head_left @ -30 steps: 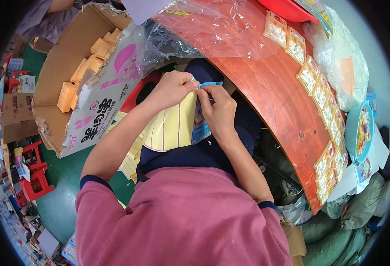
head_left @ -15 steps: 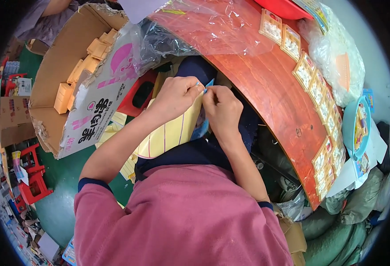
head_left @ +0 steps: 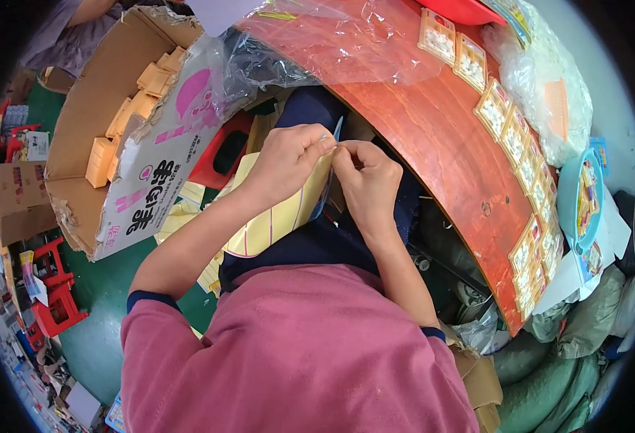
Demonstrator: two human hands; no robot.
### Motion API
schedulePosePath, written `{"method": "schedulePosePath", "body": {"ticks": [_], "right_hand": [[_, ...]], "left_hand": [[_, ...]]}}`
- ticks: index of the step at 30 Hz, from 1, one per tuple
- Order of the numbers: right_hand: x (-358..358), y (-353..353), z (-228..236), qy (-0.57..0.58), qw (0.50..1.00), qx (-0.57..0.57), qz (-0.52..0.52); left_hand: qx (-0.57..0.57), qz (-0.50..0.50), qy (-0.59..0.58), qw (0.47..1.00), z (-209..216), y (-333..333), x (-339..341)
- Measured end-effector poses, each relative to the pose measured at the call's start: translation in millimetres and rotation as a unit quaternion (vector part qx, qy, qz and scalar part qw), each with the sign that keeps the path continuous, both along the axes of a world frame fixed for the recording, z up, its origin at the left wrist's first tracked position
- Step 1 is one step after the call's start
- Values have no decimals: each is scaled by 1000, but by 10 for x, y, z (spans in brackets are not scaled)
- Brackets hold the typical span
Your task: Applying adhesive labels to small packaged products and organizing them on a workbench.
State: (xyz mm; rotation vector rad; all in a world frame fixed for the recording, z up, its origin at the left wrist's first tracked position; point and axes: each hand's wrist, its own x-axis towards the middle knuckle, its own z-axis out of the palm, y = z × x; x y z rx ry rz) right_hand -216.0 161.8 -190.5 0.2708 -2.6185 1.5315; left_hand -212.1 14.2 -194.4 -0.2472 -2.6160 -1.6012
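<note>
A yellow sheet with thin purplish lines (head_left: pixel 270 225) lies over my lap, its blue side showing along the right edge. My left hand (head_left: pixel 288 162) is closed in a pinch on its upper edge, and a blue corner pokes up beyond the fingers. Close against those fingertips, my right hand (head_left: pixel 368 180) is also pinched shut beside the sheet's edge. Whatever lies between the right thumb and finger is too small or hidden to make out. More yellow lined sheets (head_left: pixel 177 220) are low to the left, partly behind my left forearm.
An open cardboard box (head_left: pixel 79 148) with orange plastic pieces (head_left: pixel 101 160) stands left. On the reddish wooden table (head_left: pixel 433 151) are clear plastic film (head_left: pixel 375 50) and a row of trays with white pieces (head_left: pixel 492 112). A turquoise basin (head_left: pixel 574 209) stands beyond; red stools (head_left: pixel 58 307) are far left.
My right hand has shifted slightly right and turned a little. The sheet has tilted, so less of its blue side shows. Both hands stay close together at its upper edge.
</note>
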Motion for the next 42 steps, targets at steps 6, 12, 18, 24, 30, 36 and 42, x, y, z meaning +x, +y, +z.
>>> {"method": "schedulePosePath", "body": {"ticks": [6,12,18,24,30,36,42], "right_hand": [[-25,24,-92,-29,999,-33,-19],[17,68,-125,-169,960,-221,-10],[35,54,-52,-10,999,-53,-8],[7,25,-116,75,996,21,-42],[6,65,-198,-124,975,-176,-44],[48,90,-168,-88,983,-161,-17],[47,88,-124,-45,998,-50,-19]], "left_hand": [[43,-21,0,999,-8,23,-1],[30,-7,-86,996,5,-25,12],[16,-19,0,1000,1,27,12],[52,-4,27,998,-9,136,31],[62,4,-22,998,-5,117,20],[43,25,-28,998,-38,85,10],[79,17,-32,996,-63,103,31]]}}
